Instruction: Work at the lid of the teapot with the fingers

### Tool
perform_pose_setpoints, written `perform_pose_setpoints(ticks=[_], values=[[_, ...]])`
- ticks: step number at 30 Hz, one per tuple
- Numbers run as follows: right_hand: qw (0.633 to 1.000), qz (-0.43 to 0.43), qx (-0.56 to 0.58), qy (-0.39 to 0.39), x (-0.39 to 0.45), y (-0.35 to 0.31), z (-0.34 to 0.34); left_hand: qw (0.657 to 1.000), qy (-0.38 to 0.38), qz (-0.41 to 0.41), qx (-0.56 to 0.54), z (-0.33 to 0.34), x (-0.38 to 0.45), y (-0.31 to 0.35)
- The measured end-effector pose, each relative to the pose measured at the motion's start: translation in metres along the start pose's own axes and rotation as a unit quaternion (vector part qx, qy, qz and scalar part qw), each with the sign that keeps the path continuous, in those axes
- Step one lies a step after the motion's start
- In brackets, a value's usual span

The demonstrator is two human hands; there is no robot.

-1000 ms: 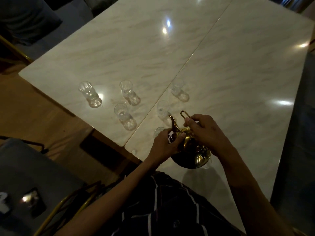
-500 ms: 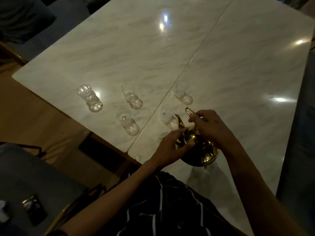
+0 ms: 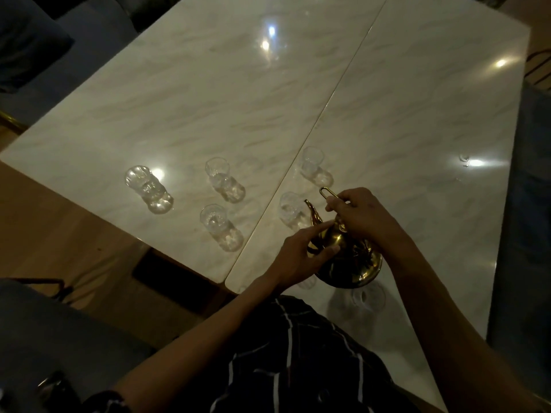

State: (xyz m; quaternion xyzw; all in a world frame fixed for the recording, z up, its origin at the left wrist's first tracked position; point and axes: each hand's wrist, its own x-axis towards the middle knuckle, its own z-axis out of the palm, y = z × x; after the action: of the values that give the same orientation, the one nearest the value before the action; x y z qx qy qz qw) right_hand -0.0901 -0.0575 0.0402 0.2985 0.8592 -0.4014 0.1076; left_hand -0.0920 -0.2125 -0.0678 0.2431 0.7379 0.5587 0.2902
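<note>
- Brass teapot (image 3: 348, 257): stands on the marble surface (image 3: 417, 129) near its front edge, just right of the seam between the two slabs; appears to rest on its base, though contact is partly hidden by the hands.
- Long axis: spout (image 3: 311, 211) to handle (image 3: 329, 193) runs away from the person, spout tip pointing up and leftward toward the nearest glass (image 3: 290, 210).
- Right hand (image 3: 362, 214): grip clenched around the wire handle at the pot's top, arriving from the right and above.
- Left hand (image 3: 301, 254): fingers mostly straight, laid against the pot's left flank and neck; not curled round it.
- Nearness: both hands are on the pot; the right carries the hold, the left only steadies.
- Other glasses: one beyond the spout (image 3: 313, 165), three left of the seam (image 3: 220, 180), (image 3: 219, 228), (image 3: 147, 187), all apart from the pot.
- A further glass (image 3: 368, 298) sits just before the pot's base, dim.
</note>
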Motion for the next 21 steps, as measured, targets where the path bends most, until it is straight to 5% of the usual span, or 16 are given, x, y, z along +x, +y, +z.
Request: perform_pose_setpoints(ticks=[21], values=[[1.0, 0.028, 0.01, 0.003, 0.011, 0.012, -0.006, 0.999, -0.023, 0.0, -0.033, 0.007, 0.014, 0.0]])
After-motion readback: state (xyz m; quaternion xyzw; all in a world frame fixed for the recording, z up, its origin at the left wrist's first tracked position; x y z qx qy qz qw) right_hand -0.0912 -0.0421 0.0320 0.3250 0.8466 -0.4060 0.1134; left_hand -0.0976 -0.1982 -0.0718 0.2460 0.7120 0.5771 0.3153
